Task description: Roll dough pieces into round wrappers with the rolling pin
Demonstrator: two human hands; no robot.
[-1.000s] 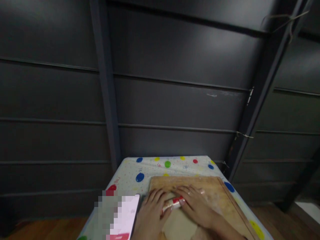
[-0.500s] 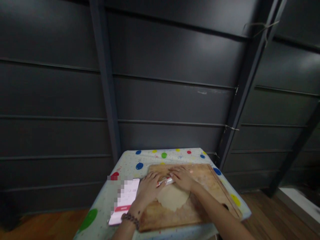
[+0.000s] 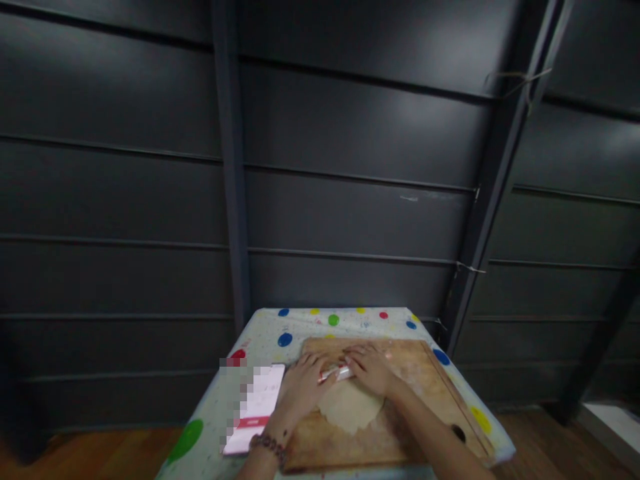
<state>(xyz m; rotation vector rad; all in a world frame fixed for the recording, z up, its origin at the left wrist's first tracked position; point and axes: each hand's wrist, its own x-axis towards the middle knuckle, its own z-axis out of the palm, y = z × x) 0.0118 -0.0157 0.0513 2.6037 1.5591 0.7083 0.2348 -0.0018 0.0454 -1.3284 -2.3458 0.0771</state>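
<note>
A thin sheet of pale dough (image 3: 353, 407) with an uneven edge lies on a wooden cutting board (image 3: 420, 393). Across its far part rests a short white tube with red markings (image 3: 344, 373), lying like a rolling pin. My left hand (image 3: 303, 383), a beaded bracelet at its wrist, lies over the tube's left end with fingers stretched forward. Over the right end is my right hand (image 3: 370, 368), palm down, its fingers also extended. Both hands rest on the tube rather than wrapping it; their undersides are hidden.
Left of the board a phone (image 3: 260, 397) with a lit screen lies on the dotted tablecloth (image 3: 200, 417). A dark oval hole (image 3: 459, 433) shows near the board's right corner. The dark panelled wall (image 3: 350, 213) rises just behind the table.
The whole view has shifted, so table and hands appear slightly lower and further right. Both hands stay over the tube on the dough; any rolling between frames is too small to tell.
</note>
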